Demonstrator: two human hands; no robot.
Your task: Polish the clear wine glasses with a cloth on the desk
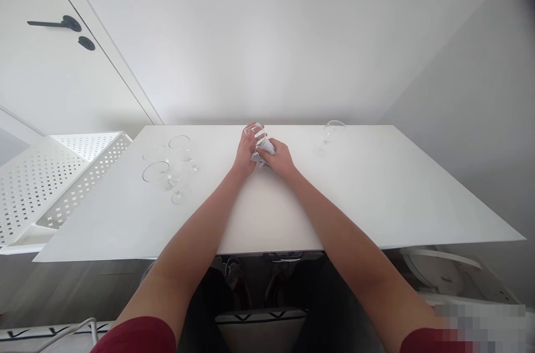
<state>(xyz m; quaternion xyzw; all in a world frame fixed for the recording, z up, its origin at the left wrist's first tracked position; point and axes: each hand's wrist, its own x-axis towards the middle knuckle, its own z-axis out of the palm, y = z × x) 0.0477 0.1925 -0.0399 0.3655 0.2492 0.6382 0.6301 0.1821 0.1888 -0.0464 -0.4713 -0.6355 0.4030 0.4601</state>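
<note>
Near the far edge of the white table, my left hand [246,148] is closed around the bowl of a clear stemmed glass [256,131], its rim turned up and away from me. My right hand [279,158] is closed on a whitish cloth [266,148], pressed against the lower part of that glass. Cloth and fingers hide the stem and foot. To the left stand several more clear stemmed glasses [156,171], none touched by my hands. One further glass [334,124] stands by itself at the back right.
The white table [355,202] runs up to the wall behind. A white perforated rack [37,186] stands beyond its left end, near a door with a dark handle [54,23]. Under the right front edge is a round pale object [438,272].
</note>
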